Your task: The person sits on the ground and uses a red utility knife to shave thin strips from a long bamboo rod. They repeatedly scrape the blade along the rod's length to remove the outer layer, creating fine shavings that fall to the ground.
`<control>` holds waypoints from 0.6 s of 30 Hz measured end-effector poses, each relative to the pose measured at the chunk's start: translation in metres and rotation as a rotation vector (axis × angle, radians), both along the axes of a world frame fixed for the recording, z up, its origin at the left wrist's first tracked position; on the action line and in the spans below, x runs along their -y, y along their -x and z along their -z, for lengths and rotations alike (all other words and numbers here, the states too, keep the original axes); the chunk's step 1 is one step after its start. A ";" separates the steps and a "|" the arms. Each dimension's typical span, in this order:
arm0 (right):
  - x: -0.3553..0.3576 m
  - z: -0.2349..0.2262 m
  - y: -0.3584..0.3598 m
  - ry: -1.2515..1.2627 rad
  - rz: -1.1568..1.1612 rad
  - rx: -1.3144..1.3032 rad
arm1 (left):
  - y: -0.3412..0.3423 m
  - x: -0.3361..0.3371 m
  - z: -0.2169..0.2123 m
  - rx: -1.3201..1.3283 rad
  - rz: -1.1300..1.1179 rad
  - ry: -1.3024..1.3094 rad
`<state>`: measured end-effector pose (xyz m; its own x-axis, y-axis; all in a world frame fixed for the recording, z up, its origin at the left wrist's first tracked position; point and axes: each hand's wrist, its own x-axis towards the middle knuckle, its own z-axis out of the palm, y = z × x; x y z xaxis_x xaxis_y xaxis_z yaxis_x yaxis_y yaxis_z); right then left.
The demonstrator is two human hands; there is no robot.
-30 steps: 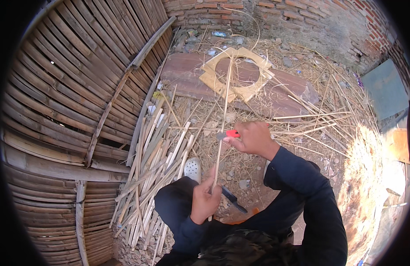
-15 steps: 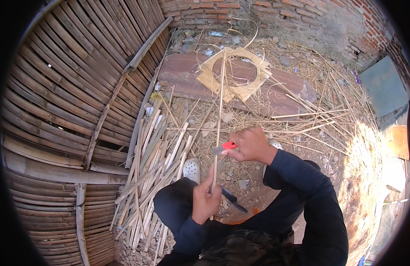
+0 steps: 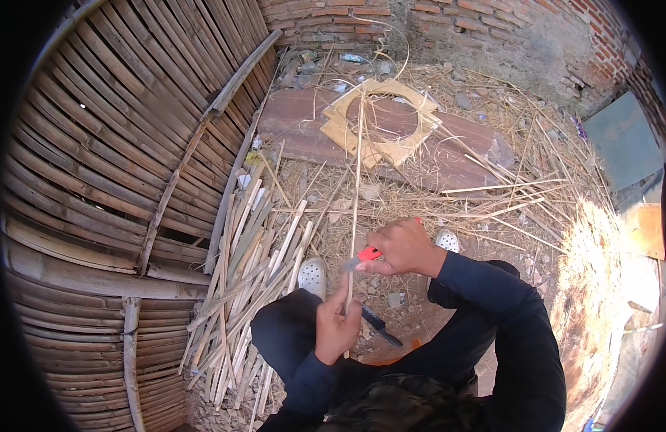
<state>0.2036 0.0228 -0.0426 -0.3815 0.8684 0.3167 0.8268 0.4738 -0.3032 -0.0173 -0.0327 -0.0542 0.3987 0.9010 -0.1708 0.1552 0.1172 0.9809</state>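
Note:
My left hand (image 3: pixel 337 324) is closed around the lower part of a long, thin bamboo strip (image 3: pixel 358 180), which stretches away from me to the far board. In my right hand (image 3: pixel 405 247) is a red utility knife (image 3: pixel 369 253), its blade against the strip just above my left fingers. The strip's far end reaches a pale square wooden piece (image 3: pixel 334 132) with a large round hole; curled shavings lie in and around it. Between my legs lies a dark knife (image 3: pixel 380 325), partly hidden beside my left hand.
A pile of split bamboo strips (image 3: pixel 235 288) lies left of my feet, by a bamboo slat wall (image 3: pixel 102 144). Beneath the holed piece is a brown board (image 3: pixel 289 119). Shavings and rubble cover the ground up to the brick wall (image 3: pixel 484 32). More thin strips (image 3: pixel 520 183) lie at right.
My right hand has drawn the utility knife down along the strip, closer to my left hand. The curled shaving at the far end has swung left.

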 end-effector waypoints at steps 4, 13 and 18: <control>-0.027 0.007 -0.020 -0.053 0.225 0.033 | -0.001 -0.001 0.006 0.022 0.029 -0.041; 0.007 -0.002 0.005 0.073 0.098 0.053 | -0.008 -0.002 -0.012 0.038 0.043 0.117; -0.023 0.007 -0.022 0.062 0.278 0.015 | -0.001 0.005 0.002 0.017 0.046 0.017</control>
<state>0.2259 0.0458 -0.0497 -0.1301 0.9580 0.2556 0.9272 0.2088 -0.3111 -0.0162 -0.0379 -0.0563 0.4427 0.8787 -0.1785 0.1441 0.1267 0.9814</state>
